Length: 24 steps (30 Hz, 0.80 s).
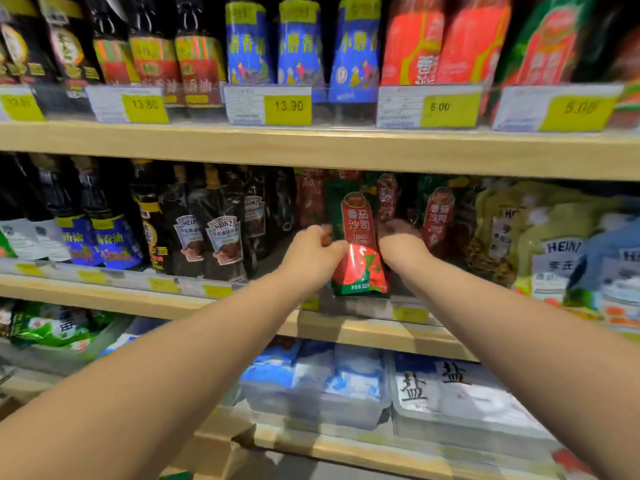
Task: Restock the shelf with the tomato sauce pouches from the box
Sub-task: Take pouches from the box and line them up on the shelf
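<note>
Forearms, both yours, reach up and away from you toward the middle shelf [363,332] of a store display. Your left hand [313,249] is curled around the left edge of a red and green tomato sauce pouch [358,249], thumb and fingers pinching it. Your right hand [401,239] presses against the pouch's right edge; its fingers are hidden behind the packet, so you cannot tell how firmly it grips. Between your hands the pouch stands upright, its bottom edge at the shelf's front lip, just above a yellow price tag [410,314].

Just behind the pouch, more tomato sauce pouches [438,216] stand in a dim row. Left of your left hand are dark Heinz sauce pouches [221,244]; right of your right hand, pale green Heinz packs [561,251]. The box is out of view.

This looks like the placing step: the pouch is being seated at the front of its row. Next would probably be squaring it so the label faces out, letting go with both hands, then reaching back for another.
</note>
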Each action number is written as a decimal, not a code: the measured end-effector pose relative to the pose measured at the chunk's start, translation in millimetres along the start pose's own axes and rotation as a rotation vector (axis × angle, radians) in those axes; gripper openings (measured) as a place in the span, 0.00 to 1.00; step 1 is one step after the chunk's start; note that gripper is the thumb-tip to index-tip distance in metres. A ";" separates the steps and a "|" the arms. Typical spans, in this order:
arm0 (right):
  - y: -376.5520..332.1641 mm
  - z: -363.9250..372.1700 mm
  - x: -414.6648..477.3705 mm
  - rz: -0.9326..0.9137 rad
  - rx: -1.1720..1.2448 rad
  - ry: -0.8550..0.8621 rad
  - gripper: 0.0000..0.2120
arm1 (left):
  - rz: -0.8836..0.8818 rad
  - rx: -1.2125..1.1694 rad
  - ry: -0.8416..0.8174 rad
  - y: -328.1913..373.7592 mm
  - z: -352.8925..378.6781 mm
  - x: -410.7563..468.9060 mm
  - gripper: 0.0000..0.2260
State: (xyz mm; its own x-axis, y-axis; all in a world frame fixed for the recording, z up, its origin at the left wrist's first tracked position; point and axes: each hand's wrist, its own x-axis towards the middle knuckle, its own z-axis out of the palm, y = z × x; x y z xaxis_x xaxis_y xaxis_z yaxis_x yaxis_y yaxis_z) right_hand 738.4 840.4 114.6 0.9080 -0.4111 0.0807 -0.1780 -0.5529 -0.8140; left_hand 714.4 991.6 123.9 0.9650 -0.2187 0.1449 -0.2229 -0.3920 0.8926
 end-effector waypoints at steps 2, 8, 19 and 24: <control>2.6 -7.3 12.0 0.016 -0.013 0.070 0.18 | -0.002 0.085 -0.013 6.7 16.2 18.0 0.13; 33.1 -9.2 17.5 -0.011 -0.019 0.119 0.16 | -0.099 0.102 -0.060 -5.9 54.3 41.1 0.17; 57.5 -12.4 8.1 0.102 0.052 0.032 0.11 | -0.018 0.128 0.094 -29.0 66.0 29.3 0.17; 59.8 -15.4 16.0 0.101 -0.012 0.004 0.14 | -0.073 0.163 0.037 -31.9 73.6 36.8 0.14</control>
State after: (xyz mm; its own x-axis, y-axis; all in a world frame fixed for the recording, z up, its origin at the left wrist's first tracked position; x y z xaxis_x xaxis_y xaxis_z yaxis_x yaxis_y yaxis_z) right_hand 736.4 789.6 76.1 0.8837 -0.4681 0.0004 -0.2733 -0.5167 -0.8114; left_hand 746.9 930.3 69.2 0.9831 -0.1530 0.1005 -0.1689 -0.5462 0.8204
